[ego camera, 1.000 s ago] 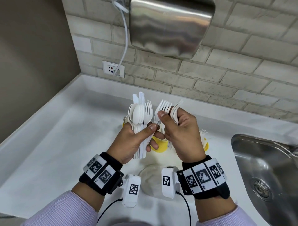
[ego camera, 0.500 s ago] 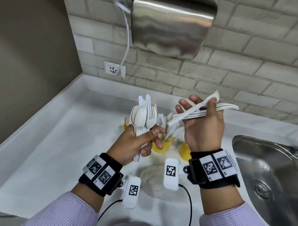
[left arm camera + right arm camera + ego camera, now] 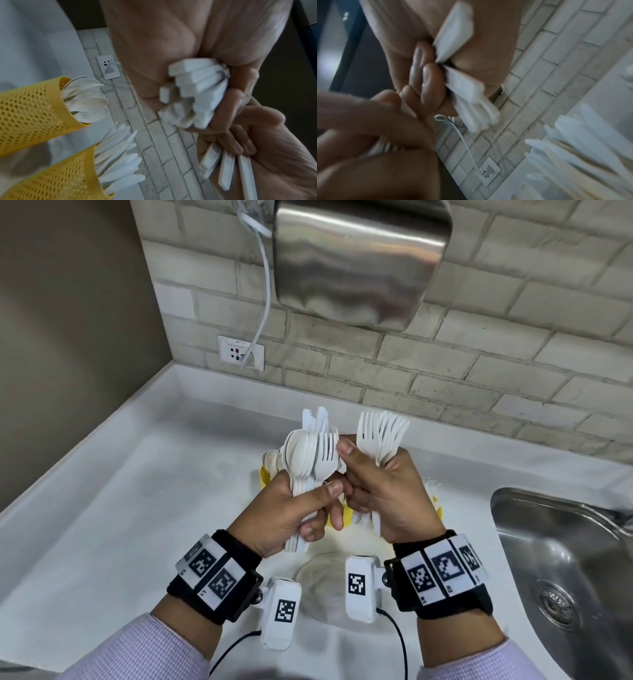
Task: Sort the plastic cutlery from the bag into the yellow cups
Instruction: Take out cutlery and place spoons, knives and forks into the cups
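My left hand (image 3: 318,505) grips a mixed bundle of white plastic cutlery (image 3: 308,457) upright above the counter, with spoons, forks and knife tips showing; its handle ends (image 3: 197,92) stick out below the palm. Close beside it, my right hand (image 3: 363,474) holds several forks (image 3: 380,436) upright, its thumb against a fork in the left bundle. Behind the hands stand the yellow mesh cups, mostly hidden in the head view. One cup (image 3: 34,105) holds spoons, another cup (image 3: 60,175) holds knives. The clear bag (image 3: 325,580) lies on the counter between my wrists.
A steel sink (image 3: 565,559) is set into the white counter (image 3: 120,491) on the right. A metal hand dryer (image 3: 359,258) hangs on the brick wall, its cable plugged into a wall socket (image 3: 241,352). A brown wall closes the left side.
My right hand, which had swung its forks out sideways to the right, has come back next to the left bundle with the forks upright. The left hand has held still.
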### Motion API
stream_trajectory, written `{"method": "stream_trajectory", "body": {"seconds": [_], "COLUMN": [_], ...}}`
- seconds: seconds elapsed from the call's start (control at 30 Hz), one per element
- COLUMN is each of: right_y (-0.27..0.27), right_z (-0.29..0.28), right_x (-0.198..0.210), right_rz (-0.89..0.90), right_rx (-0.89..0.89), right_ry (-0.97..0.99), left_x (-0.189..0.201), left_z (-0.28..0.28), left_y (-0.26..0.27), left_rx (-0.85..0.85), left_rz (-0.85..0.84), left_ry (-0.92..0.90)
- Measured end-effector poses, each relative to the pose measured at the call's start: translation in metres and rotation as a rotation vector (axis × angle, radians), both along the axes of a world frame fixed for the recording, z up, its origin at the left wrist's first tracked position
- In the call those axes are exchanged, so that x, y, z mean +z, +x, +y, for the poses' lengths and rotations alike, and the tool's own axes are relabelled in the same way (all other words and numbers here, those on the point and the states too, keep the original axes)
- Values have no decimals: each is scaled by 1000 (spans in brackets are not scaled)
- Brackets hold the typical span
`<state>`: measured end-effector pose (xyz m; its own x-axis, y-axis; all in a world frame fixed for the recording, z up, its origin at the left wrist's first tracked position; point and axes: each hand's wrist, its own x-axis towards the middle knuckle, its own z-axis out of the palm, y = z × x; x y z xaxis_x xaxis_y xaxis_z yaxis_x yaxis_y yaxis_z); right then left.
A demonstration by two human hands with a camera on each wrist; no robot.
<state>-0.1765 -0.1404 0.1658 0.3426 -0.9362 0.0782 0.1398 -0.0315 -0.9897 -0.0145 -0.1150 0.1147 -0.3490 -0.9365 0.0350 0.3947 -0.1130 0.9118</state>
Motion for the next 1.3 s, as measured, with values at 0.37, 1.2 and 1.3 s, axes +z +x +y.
{"method": "stream_trajectory", "body": {"seconds": [0.37, 1.2, 1.3], "right_y": [0, 0, 5], "right_z": [1, 4, 10], "right_x": [10, 41, 31], "right_rz": [-273, -213, -168], "right_rx": [-82, -528, -486], "right_ry": [23, -523, -400], "left_x": [-1, 2, 4], "left_z": [2, 5, 4], "left_y": [-2, -8, -10], "left_rx": [24, 204, 237], "left_rz": [-50, -49, -24], "left_ry": [-51, 5, 8]}}
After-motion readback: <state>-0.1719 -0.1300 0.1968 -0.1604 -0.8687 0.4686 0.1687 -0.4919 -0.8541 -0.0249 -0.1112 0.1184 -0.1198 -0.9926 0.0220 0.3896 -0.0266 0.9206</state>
